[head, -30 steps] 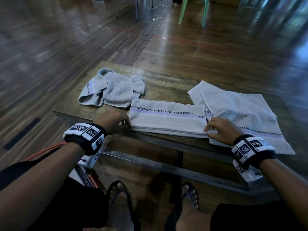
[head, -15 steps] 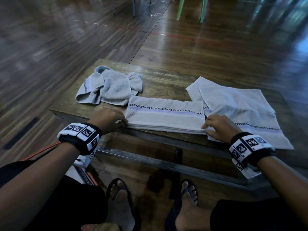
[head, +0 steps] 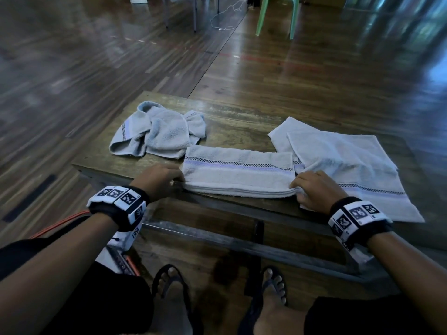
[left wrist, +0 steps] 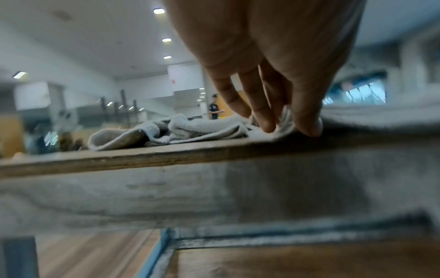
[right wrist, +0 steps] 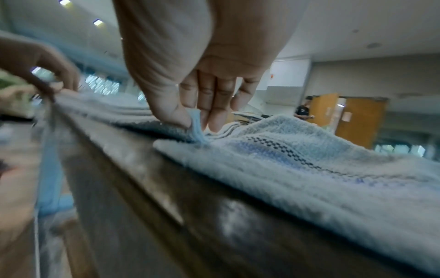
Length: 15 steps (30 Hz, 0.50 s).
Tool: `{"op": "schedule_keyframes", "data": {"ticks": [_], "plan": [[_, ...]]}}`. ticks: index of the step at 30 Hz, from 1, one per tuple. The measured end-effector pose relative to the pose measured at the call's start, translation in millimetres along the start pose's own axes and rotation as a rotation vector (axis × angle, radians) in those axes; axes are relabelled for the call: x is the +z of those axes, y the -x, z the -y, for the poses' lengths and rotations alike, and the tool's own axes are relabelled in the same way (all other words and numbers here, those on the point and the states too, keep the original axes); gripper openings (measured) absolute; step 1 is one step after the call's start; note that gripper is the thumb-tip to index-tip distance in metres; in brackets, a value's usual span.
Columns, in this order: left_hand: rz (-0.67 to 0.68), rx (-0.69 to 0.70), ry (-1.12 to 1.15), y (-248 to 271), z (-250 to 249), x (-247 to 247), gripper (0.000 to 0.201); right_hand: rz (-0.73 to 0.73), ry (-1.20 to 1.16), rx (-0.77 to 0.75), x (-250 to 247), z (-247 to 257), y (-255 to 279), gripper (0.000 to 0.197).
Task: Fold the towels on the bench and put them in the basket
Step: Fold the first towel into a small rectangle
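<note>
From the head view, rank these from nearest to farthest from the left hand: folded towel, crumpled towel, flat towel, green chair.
From the left hand:
1. Folded towel, pinched at its left end.
2. Crumpled towel, just beyond, far-left of bench.
3. Flat towel, right side.
4. Green chair, across the floor.

Bare bench (head: 232, 119) lay open behind the folded towel (head: 238, 174), between the crumpled towel (head: 160, 134) on the left and the flat towel (head: 348, 165) on the right. The folded towel's ends were blocked by the left hand (head: 157, 181) and right hand (head: 314, 191).
</note>
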<state>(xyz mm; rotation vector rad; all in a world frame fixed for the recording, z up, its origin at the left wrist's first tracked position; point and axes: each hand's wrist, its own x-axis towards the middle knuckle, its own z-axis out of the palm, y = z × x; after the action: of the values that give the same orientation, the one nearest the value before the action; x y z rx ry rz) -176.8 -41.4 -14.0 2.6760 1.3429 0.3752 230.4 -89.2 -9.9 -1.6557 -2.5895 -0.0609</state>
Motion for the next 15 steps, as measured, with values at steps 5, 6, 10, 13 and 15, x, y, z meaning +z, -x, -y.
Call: {"op": "schedule_keyframes", "data": {"ticks": [5,6,10,13,15], "plan": [[-0.173,-0.093,0.353,-7,-1,-30,0.009,-0.23,-0.25,0.088,-34,-11,1,0.022],[-0.203,-0.126,0.41,-8,-6,-42,0.009,-0.285,-0.317,0.12,-45,-11,1,0.021],[-0.272,-0.175,0.599,-12,-29,-88,0.006,-0.317,-0.623,0.243,-96,-11,9,0.009],[-0.223,-0.157,0.627,-13,-32,-100,0.01,-0.282,-0.778,0.227,-108,-16,10,0.011],[-0.134,-0.166,0.552,-17,-23,-92,0.013,-0.148,-0.784,0.244,-99,-21,5,0.019]]}}
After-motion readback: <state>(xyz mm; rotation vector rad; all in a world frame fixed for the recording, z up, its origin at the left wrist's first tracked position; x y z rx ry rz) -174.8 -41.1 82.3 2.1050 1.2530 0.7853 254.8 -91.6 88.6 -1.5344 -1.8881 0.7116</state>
